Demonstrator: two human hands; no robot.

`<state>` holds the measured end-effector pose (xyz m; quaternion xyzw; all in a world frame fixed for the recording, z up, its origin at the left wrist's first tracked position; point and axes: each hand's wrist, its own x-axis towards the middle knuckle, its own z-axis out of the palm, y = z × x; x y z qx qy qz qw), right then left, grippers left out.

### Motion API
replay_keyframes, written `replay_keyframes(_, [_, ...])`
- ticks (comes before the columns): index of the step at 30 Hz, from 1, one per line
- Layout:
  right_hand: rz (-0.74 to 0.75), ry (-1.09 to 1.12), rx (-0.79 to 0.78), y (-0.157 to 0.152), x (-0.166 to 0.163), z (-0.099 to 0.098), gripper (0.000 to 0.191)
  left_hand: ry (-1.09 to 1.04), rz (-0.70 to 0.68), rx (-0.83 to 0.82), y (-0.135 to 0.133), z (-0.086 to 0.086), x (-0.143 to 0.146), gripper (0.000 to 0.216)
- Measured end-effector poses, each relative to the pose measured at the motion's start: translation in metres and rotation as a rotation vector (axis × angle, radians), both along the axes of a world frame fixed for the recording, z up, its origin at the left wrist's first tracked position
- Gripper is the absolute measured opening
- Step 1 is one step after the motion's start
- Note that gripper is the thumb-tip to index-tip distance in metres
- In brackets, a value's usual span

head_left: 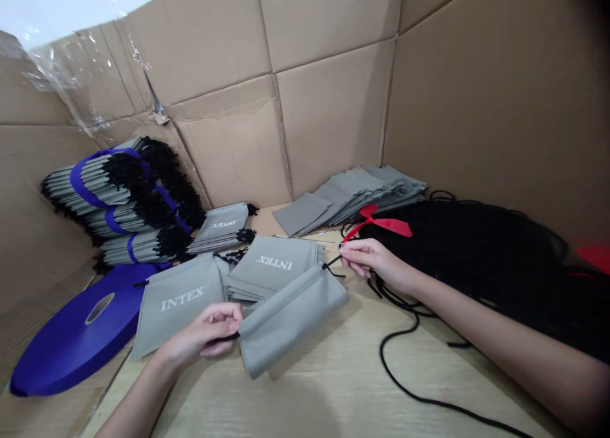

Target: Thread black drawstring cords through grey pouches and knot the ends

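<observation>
A grey fabric pouch (290,317) lies bunched between my hands above the wooden table (333,387). My left hand (204,333) is closed on the black cord end at the pouch's left edge. My right hand (366,260) pinches the black drawstring cord (333,262) coming out of the pouch's right end, together with a thin metal threading needle (305,238) pointing left. A long black cord (410,362) trails from my right hand across the table.
Grey INTEX pouches (274,266) lie stacked before me; bundled pouches with blue straps (119,203) stand at left. A blue ribbon roll (81,333) lies front left. Plain grey pouches (352,193) fan out behind. A black cord heap (481,253) with red ribbon (381,224) fills the right. Cardboard walls (333,75) enclose all.
</observation>
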<state>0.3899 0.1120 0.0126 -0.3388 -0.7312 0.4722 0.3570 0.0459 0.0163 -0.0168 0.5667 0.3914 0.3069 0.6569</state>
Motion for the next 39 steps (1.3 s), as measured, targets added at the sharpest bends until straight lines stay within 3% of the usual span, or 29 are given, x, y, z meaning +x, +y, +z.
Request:
replay_keyframes(9, [0.018,-0.037,0.013,0.019,0.015,-0.012,0.037,-0.006,0.171,0.07,0.002,0.001,0.0,0.036])
replay_keyframes(16, [-0.017,-0.054,0.021,0.025,0.021,-0.019,0.038,0.046,0.211,0.076,0.002,-0.001,-0.001,0.04])
replay_keyframes(23, [0.047,-0.424,0.326,0.021,0.02,-0.014,0.037,0.042,0.236,0.082,0.003,-0.002,-0.004,0.039])
replay_keyframes(28, [-0.031,-0.428,0.46,0.014,0.019,-0.008,0.036,0.036,0.232,0.074,0.003,-0.004,-0.004,0.037])
replay_keyframes(34, [0.226,-0.393,0.449,0.001,-0.004,-0.015,0.04,0.04,0.239,0.067,0.0,-0.006,-0.006,0.033])
replay_keyframes(39, [0.162,-0.355,0.305,0.009,0.003,-0.012,0.027,0.046,0.256,0.085,0.001,-0.008,-0.009,0.033])
